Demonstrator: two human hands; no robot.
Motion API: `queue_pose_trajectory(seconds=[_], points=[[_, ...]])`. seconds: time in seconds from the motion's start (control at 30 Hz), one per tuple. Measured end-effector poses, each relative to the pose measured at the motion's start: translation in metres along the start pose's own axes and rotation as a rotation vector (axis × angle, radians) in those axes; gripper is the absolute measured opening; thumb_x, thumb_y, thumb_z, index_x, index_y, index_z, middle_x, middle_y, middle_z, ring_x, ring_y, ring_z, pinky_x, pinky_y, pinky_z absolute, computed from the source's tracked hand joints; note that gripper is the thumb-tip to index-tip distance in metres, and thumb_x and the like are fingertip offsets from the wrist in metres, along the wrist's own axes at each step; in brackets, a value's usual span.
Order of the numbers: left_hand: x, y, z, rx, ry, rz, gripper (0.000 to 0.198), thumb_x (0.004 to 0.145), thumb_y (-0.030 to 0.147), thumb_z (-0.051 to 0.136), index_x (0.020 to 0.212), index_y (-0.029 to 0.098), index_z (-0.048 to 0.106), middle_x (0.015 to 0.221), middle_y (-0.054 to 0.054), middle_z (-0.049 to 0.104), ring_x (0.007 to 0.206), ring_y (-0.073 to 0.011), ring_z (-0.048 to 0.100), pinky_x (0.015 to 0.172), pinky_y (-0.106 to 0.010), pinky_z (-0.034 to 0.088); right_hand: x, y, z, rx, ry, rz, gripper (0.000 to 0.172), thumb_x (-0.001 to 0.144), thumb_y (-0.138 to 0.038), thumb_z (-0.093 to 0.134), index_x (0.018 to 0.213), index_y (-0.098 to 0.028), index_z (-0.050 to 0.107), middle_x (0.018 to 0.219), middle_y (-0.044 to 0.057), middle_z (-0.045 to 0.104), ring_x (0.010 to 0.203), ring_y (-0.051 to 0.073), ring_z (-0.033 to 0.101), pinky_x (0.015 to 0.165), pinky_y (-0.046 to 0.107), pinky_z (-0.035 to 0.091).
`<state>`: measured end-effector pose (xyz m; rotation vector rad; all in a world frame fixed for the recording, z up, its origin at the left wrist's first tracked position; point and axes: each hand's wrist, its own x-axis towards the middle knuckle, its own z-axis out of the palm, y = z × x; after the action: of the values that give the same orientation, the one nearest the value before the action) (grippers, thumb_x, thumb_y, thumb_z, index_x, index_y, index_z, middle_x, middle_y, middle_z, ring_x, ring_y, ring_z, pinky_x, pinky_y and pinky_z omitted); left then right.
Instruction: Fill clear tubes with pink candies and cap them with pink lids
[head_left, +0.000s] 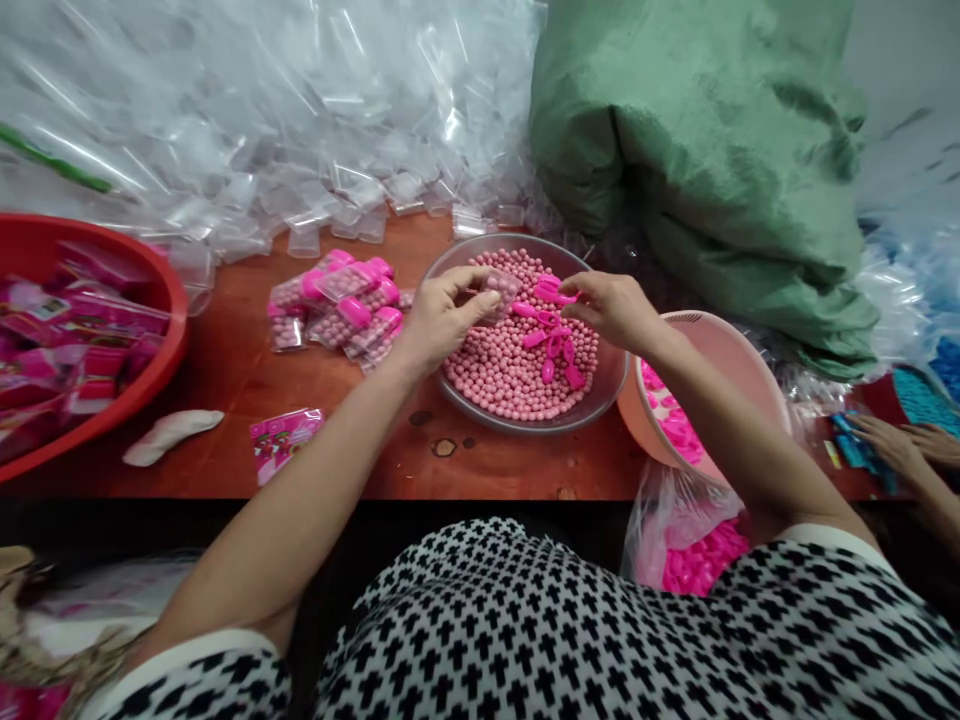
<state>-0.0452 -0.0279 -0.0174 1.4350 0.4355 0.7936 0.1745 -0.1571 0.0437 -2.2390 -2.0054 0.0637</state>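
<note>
My left hand (pixel 442 315) pinches a small clear plastic container (pixel 501 290) with pink beads in it, above the left side of a grey bowl (pixel 517 424). Round pink beads (pixel 499 375) fill this bowl, and several bright pink plastic pieces (pixel 553 342) lie on top of them. Over the bowl's right side, my right hand (pixel 611 305) has its fingers closed on a bright pink plastic piece (pixel 551 289). Left of the bowl is a pile of filled clear containers (pixel 345 300) with pink tops.
A red basin (pixel 176 330) of pink packages stands at left, near a white curved object (pixel 174 432) and a printed card (pixel 281 440). Clear empty containers (pixel 315 200) and a green sack (pixel 697 130) lie behind. An orange basin (pixel 739 370) stands right; another person's hands (pixel 892 440) work beyond.
</note>
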Motion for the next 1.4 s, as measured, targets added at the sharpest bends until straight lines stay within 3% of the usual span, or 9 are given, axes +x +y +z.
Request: queue_pose_trajectory(seconds=[0.1, 0.33, 0.5, 0.6, 0.67, 0.83, 1.03, 1.23, 1.4], points=[[-0.001, 0.004, 0.003, -0.056, -0.010, -0.010, 0.034, 0.076, 0.041, 0.081, 0.099, 0.016, 0.074, 0.099, -0.008, 0.076, 0.086, -0.0195, 0.070, 0.083, -0.037, 0.062, 0.006, -0.015, 0.006, -0.086, -0.141, -0.043, 0.022, 0.097, -0.025, 0.058, 0.110, -0.017, 0.074, 0.113, 0.011, 0.075, 0.099, 0.023, 0.069, 0.082, 0.030, 0.047], [0.000, 0.001, 0.003, -0.046, 0.001, 0.012, 0.036, 0.078, 0.045, 0.080, 0.098, 0.016, 0.073, 0.098, -0.008, 0.075, 0.088, -0.0200, 0.071, 0.083, -0.036, 0.062, 0.025, -0.033, 0.018, -0.391, -0.306, 0.079, 0.027, 0.097, -0.031, 0.057, 0.115, -0.016, 0.071, 0.116, 0.016, 0.074, 0.105, 0.032, 0.070, 0.074, 0.034, 0.048], [0.000, -0.002, 0.000, -0.059, -0.062, -0.006, 0.039, 0.079, 0.045, 0.077, 0.104, 0.015, 0.071, 0.102, -0.008, 0.075, 0.094, -0.0222, 0.070, 0.086, -0.038, 0.061, 0.026, -0.020, 0.027, -0.340, -0.277, 0.092, 0.020, 0.093, -0.033, 0.060, 0.103, -0.018, 0.071, 0.107, 0.015, 0.077, 0.100, 0.033, 0.072, 0.070, 0.034, 0.047], [0.000, 0.000, 0.000, -0.063, -0.114, -0.023, 0.039, 0.081, 0.045, 0.076, 0.104, 0.014, 0.069, 0.103, -0.009, 0.074, 0.095, -0.0224, 0.069, 0.084, -0.038, 0.060, 0.024, -0.019, 0.025, -0.174, -0.141, 0.152, 0.018, 0.091, -0.033, 0.063, 0.098, -0.018, 0.070, 0.092, 0.012, 0.077, 0.086, 0.030, 0.072, 0.069, 0.035, 0.048], [0.001, 0.001, 0.001, -0.063, -0.155, -0.018, 0.038, 0.082, 0.044, 0.074, 0.104, 0.014, 0.069, 0.106, -0.010, 0.072, 0.096, -0.0223, 0.068, 0.083, -0.037, 0.059, 0.024, -0.024, 0.024, 0.088, -0.023, 0.149, 0.020, 0.086, -0.035, 0.069, 0.097, -0.018, 0.068, 0.083, 0.007, 0.074, 0.077, 0.024, 0.070, 0.067, 0.032, 0.048], [0.003, -0.002, 0.002, -0.096, -0.165, 0.042, 0.031, 0.085, 0.039, 0.072, 0.103, 0.014, 0.069, 0.105, -0.008, 0.071, 0.101, -0.0217, 0.067, 0.091, -0.037, 0.056, 0.023, -0.048, 0.024, 0.816, 0.076, 0.110, 0.048, 0.078, -0.051, 0.078, 0.113, -0.020, 0.068, 0.080, 0.000, 0.069, 0.060, 0.015, 0.064, 0.055, 0.028, 0.054], [0.002, -0.008, 0.005, -0.207, -0.111, 0.092, 0.026, 0.090, 0.035, 0.069, 0.105, 0.015, 0.065, 0.106, -0.007, 0.070, 0.100, -0.0193, 0.067, 0.094, -0.036, 0.054, 0.013, -0.057, 0.023, 1.386, 0.040, 0.263, 0.042, 0.065, -0.044, 0.092, 0.095, -0.022, 0.073, 0.089, -0.001, 0.073, 0.078, 0.014, 0.071, 0.083, 0.033, 0.066], [-0.003, -0.003, 0.005, -0.056, -0.133, 0.188, 0.026, 0.091, 0.038, 0.068, 0.104, 0.016, 0.069, 0.107, -0.008, 0.071, 0.106, -0.0212, 0.067, 0.099, -0.036, 0.051, 0.014, -0.047, 0.017, 1.392, -0.124, 0.357, 0.047, 0.056, -0.038, 0.097, 0.089, -0.020, 0.069, 0.081, 0.001, 0.073, 0.070, 0.016, 0.072, 0.069, 0.033, 0.066], [-0.003, -0.002, 0.002, 0.032, -0.111, 0.199, 0.031, 0.091, 0.041, 0.064, 0.110, 0.017, 0.070, 0.109, -0.009, 0.073, 0.105, -0.0216, 0.068, 0.098, -0.037, 0.052, 0.009, -0.050, 0.004, 1.072, 0.222, 0.140, 0.053, 0.065, -0.049, 0.091, 0.106, -0.023, 0.070, 0.094, 0.005, 0.076, 0.086, 0.022, 0.073, 0.084, 0.040, 0.062]])
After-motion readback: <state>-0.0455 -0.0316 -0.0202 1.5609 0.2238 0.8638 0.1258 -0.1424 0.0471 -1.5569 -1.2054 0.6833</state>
